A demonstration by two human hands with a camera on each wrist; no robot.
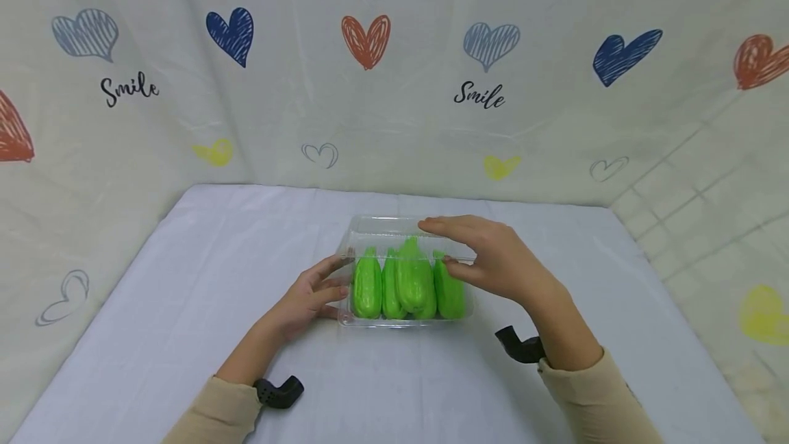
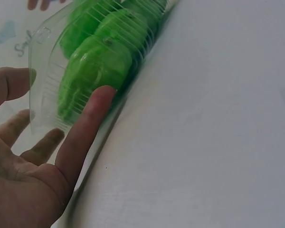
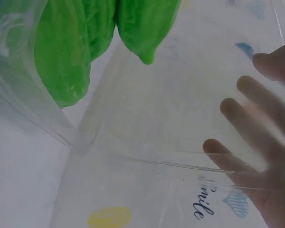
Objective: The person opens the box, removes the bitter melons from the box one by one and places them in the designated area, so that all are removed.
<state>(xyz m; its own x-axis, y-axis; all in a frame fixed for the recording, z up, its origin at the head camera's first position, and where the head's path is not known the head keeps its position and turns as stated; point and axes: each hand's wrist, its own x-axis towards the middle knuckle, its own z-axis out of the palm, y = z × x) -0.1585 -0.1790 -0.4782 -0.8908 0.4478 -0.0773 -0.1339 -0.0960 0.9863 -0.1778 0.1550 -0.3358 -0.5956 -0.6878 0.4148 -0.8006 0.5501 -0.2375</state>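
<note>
A clear plastic clamshell box stands on the table, holding several bright green, cucumber-like vegetables. Its clear lid is raised at the back. My left hand is at the box's left side, fingers spread; in the left wrist view, one finger lies along the side wall and others are at the rim. My right hand hovers over the right end by the lid, with its fingers extended. The right wrist view shows those fingers beside the clear lid sheet; whether they touch it I cannot tell.
A white cloth covers the table. Behind it hangs a pale backdrop printed with hearts and "Smile" lettering. Black curved pieces are worn at both wrists, below beige sleeves.
</note>
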